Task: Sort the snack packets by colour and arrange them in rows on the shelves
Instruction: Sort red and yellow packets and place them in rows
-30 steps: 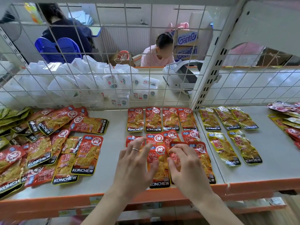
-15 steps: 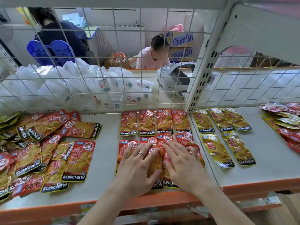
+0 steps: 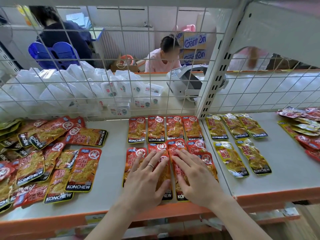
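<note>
Both hands lie flat on the front row of red snack packets (image 3: 135, 156), near the orange front edge of the shelf (image 3: 112, 170). The left hand (image 3: 145, 181) (a ring (image 3: 150, 165) on one finger) has its fingers straight and spread across two packets, gripping nothing. The right hand (image 3: 195, 179) lies the same way just beside it, fingers straight, pressing down on the packets and holding none. Behind them, along the back edge by the wire grid (image 3: 121, 70), a neat row of four red packets (image 3: 156, 129) lies side by side. Past the upright, on the neighbouring shelf section, five yellow packets (image 3: 239, 129) lie in two rows. A loose heap of red packets (image 3: 52, 153) covers the left end, and a mixed red and yellow heap (image 3: 301, 129) lies at the far right edge.
</note>
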